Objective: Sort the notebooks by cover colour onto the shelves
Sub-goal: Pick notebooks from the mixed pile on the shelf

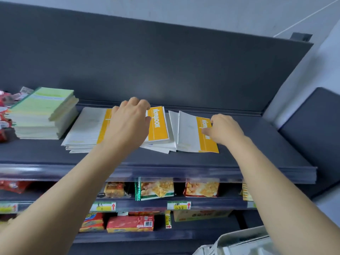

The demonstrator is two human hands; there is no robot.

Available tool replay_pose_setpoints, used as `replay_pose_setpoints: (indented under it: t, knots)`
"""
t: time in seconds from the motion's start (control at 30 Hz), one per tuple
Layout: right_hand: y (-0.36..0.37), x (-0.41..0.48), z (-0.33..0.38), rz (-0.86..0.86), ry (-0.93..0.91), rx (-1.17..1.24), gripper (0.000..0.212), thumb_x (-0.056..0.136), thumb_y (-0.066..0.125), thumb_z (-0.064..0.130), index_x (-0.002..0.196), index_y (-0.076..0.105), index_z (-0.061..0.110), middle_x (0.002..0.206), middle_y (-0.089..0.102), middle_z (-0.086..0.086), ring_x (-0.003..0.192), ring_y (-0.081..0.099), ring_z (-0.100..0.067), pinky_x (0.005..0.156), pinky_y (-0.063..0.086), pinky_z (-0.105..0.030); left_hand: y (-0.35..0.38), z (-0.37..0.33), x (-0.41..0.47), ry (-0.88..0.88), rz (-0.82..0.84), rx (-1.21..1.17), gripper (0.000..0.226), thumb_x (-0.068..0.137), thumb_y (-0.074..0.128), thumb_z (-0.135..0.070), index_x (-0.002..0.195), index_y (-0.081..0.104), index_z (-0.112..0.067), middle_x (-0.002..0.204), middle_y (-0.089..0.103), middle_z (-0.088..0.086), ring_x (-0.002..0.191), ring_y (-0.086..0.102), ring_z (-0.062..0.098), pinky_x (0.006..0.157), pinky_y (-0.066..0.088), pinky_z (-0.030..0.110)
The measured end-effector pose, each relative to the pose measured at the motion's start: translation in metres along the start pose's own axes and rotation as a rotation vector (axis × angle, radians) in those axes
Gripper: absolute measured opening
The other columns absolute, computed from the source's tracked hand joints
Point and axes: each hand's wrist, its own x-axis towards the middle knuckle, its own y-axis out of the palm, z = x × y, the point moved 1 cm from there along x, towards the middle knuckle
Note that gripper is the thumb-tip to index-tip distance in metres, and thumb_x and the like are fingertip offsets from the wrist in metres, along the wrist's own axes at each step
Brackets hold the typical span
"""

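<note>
Roughly front-to-back, yellow-banded notebooks (187,131)

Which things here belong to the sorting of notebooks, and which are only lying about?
For the job: yellow notebooks, green notebook stack, top shelf, left hand, right hand.
Lying about: snack packets, red boxes, price labels.
</note>
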Motion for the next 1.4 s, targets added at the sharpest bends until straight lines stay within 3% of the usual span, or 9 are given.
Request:
replay_pose_setpoints:
  t: [0.13,0.3,0.53,0.73,0.83,0.97,1.07,1.3,1.4]
  knots:
    - [0.024,0.027,-0.018,0.122,0.075,0.009,0.040,0.088,0.062,0.046,0.070,0.042,0.017,0.080,0.051,-0.003,0.078,0.053,-0.025,0.056,0.037,-0.029,0.026,0.000,0.016,-0.035,0.082,0.034,0.033,0.096,0.049,-0.023,0.127,0.052,-0.013,0.124,0.052,0.009,0.113,0.047,0.031,0.094,0.032,0.039]
    - [0.044,0.044,-0.020,0.220,0.109,-0.029,0.051,0.086,0.060,0.055,0.106,0.054,0.009,0.104,0.056,-0.008,0.095,0.053,-0.026,0.073,0.042,-0.033,0.051,0.010,0.029,-0.079,0.191,0.069,0.035,0.096,0.049,-0.025,0.129,0.050,-0.013,0.127,0.052,0.010,0.116,0.046,0.031,0.095,0.034,0.040]
    - [0.057,0.062,-0.013,0.273,0.180,-0.082,0.078,0.080,0.065,0.059,0.132,0.044,0.006,0.131,0.048,-0.014,0.120,0.044,-0.031,0.091,0.041,-0.036,0.070,0.035,0.042,-0.148,0.289,0.104,0.035,0.096,0.049,-0.028,0.125,0.051,-0.008,0.125,0.052,0.013,0.113,0.049,0.033,0.094,0.037,0.043]
    - [0.055,0.075,-0.018,0.323,0.277,-0.062,0.074,0.074,0.075,0.053,0.127,0.048,0.007,0.125,0.053,-0.009,0.116,0.050,-0.028,0.095,0.046,-0.037,0.085,0.046,0.046,-0.201,0.387,0.095,0.046,0.095,0.052,-0.037,0.128,0.046,-0.007,0.128,0.049,0.014,0.112,0.051,0.033,0.092,0.043,0.043]
    - [0.058,0.075,-0.018,0.239,0.277,0.002,0.055,0.081,0.074,0.029,0.123,0.050,0.003,0.123,0.053,-0.011,0.104,0.057,-0.028,0.078,0.048,-0.033,0.089,0.050,0.049,-0.218,0.437,0.100,0.051,0.093,0.053,-0.042,0.127,0.044,-0.005,0.124,0.050,0.016,0.111,0.050,0.033,0.086,0.043,0.040]
    - [0.056,0.074,-0.022,0.017,0.385,0.144,0.035,0.088,0.052,0.000,0.123,0.047,-0.003,0.120,0.056,-0.016,0.096,0.056,-0.032,0.066,0.039,-0.033,0.094,0.054,0.055,-0.237,0.494,0.117,0.057,0.092,0.049,-0.052,0.120,0.045,-0.002,0.118,0.055,0.017,0.112,0.047,0.034,0.081,0.037,0.036]
    - [0.044,0.072,-0.026,-0.125,0.399,0.192,0.034,0.091,0.048,-0.001,0.124,0.044,-0.003,0.123,0.055,-0.019,0.107,0.056,-0.037,0.069,0.039,-0.035,0.105,0.064,0.062,-0.280,0.559,0.109,0.069,0.087,0.045,-0.064,0.117,0.046,-0.002,0.114,0.058,0.018,0.112,0.048,0.036,0.098,0.034,0.042]
    - [0.023,0.071,-0.032,-0.244,0.365,0.218,0.006,0.092,0.048,0.001,0.095,0.047,0.006,0.091,0.049,-0.008,0.081,0.049,-0.027,0.056,0.034,-0.030,0.111,0.068,0.076,-0.312,0.565,0.086,0.077,0.078,0.054,-0.069,0.114,0.046,-0.002,0.098,0.060,0.015,0.103,0.052,0.033,0.096,0.032,0.043]
    - [0.019,0.073,-0.035,-0.264,0.362,0.242,0.021,0.091,0.044,-0.001,0.075,0.038,0.011,0.072,0.040,-0.001,0.070,0.042,-0.023,0.046,0.025,-0.027,0.110,0.066,0.078,-0.286,0.565,0.068,0.079,0.077,0.062,-0.063,0.120,0.043,0.001,0.105,0.060,0.017,0.109,0.050,0.033,0.101,0.029,0.043]
